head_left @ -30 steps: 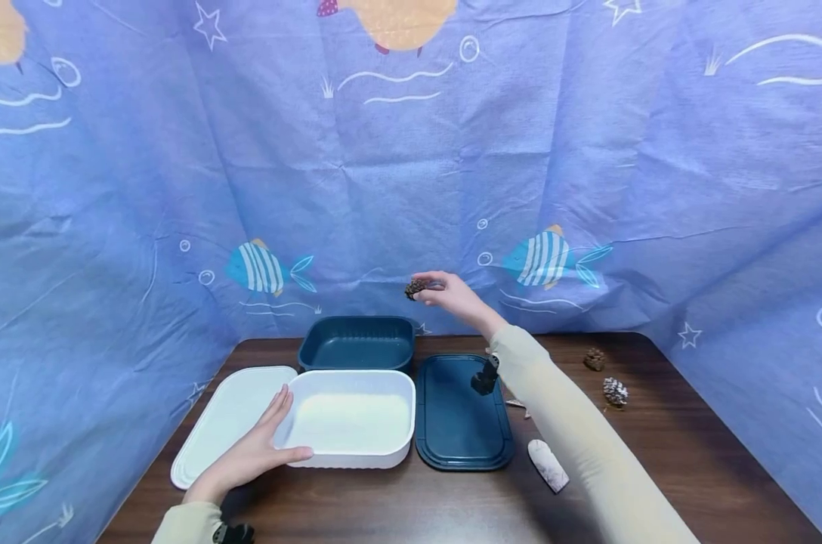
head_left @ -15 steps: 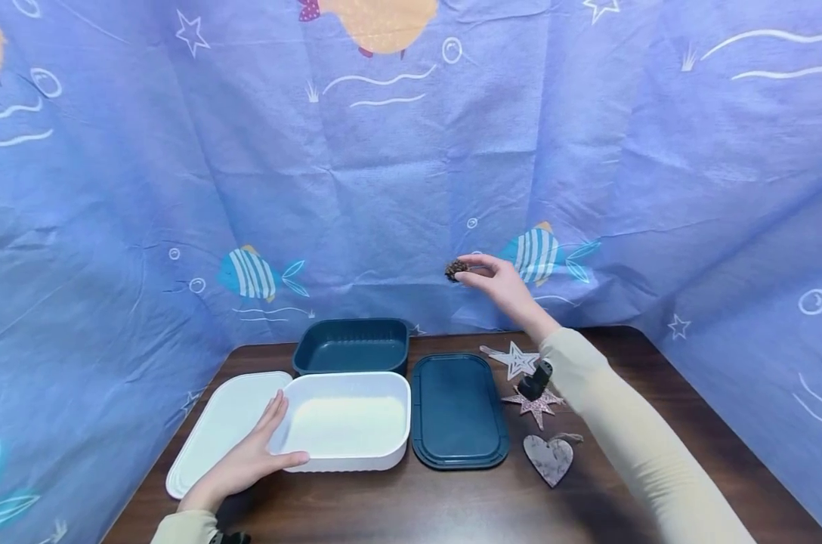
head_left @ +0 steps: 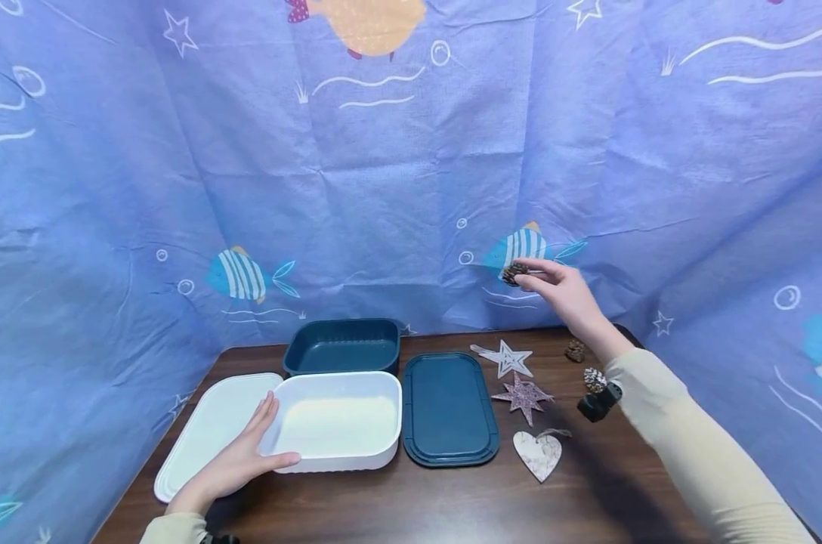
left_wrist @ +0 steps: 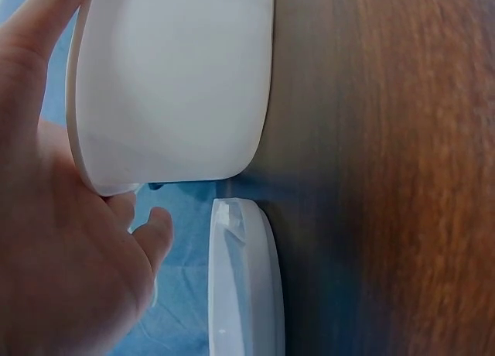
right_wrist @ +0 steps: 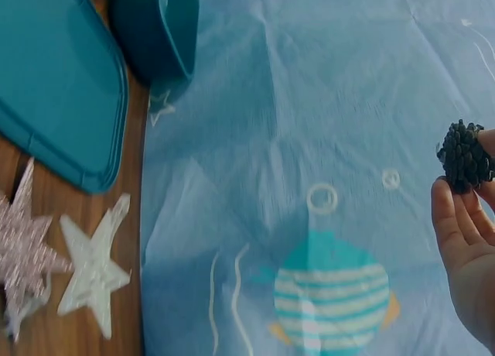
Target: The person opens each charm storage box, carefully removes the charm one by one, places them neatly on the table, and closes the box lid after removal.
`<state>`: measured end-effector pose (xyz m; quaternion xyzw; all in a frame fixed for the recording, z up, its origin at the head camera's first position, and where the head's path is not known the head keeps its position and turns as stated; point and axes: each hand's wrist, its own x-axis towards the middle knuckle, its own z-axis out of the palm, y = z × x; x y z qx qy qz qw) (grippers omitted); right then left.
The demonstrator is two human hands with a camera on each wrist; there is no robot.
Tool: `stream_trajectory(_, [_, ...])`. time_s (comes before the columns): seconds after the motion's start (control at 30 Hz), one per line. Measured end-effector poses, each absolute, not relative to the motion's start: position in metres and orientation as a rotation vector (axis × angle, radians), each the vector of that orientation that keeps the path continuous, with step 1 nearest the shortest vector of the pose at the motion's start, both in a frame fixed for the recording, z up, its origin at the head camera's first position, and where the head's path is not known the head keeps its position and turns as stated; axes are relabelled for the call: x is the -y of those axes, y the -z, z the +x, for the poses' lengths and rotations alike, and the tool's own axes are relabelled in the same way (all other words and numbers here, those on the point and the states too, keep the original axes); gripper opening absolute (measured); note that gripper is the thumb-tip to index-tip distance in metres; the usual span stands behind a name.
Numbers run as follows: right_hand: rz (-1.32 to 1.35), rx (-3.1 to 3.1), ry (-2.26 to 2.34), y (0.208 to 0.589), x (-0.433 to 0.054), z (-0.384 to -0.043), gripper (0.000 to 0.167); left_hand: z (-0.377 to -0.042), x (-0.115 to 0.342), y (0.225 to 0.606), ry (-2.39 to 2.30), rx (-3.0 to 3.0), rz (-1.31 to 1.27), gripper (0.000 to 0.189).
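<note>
My right hand (head_left: 566, 293) pinches a dark pine cone (head_left: 514, 273) between thumb and fingertips, raised in front of the curtain. The right wrist view shows the same pine cone (right_wrist: 466, 156) at its right edge. My left hand (head_left: 237, 449) spreads around the near left corner of the white box (head_left: 339, 462), fairly straight fingers at its left wall and thumb at its front rim. In the left wrist view the box's wall (left_wrist: 174, 85) lies against the hand; some fingers are hidden behind it. No contents show inside the box.
Behind stands a dark blue box (head_left: 343, 355). A white lid (head_left: 217, 423) lies left, a dark blue lid (head_left: 449, 412) right. Further right lie a white star (head_left: 508, 359), a pink star (head_left: 523, 397), a heart ornament (head_left: 539, 455) and two pine cones, one brown (head_left: 575, 350), one white-tipped (head_left: 594, 380).
My right hand has moved right with the pine cone, from near the dark blue box to above the stars. The left hand stays at the white box. The head view has shifted slightly.
</note>
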<state>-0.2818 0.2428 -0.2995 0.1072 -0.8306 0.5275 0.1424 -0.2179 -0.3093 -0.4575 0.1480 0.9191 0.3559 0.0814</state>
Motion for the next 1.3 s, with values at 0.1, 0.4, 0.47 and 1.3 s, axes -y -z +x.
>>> stream_trajectory(0.1, [0.289, 2.376, -1.464, 0.302, -0.257, -0.273, 0.056, -0.218, 0.311, 0.455, -1.065, -2.757, 0.454, 0.11])
stream_trajectory(0.4, [0.129, 2.374, -1.387, 0.321, -0.298, -0.244, 0.053, -0.215, 0.314, 0.458, -1.077, -2.725, 0.422, 0.112])
stream_trajectory(0.47, [0.097, 2.391, -1.357, 0.327, -0.307, -0.239, 0.053, -0.215, 0.314, 0.46, -1.082, -2.729, 0.425, 0.112])
stream_trajectory(1.3, [-0.03, 2.512, -1.252, 0.382, -0.367, -0.194, 0.056, -0.219, 0.311, 0.459, -1.076, -2.742, 0.449, 0.111])
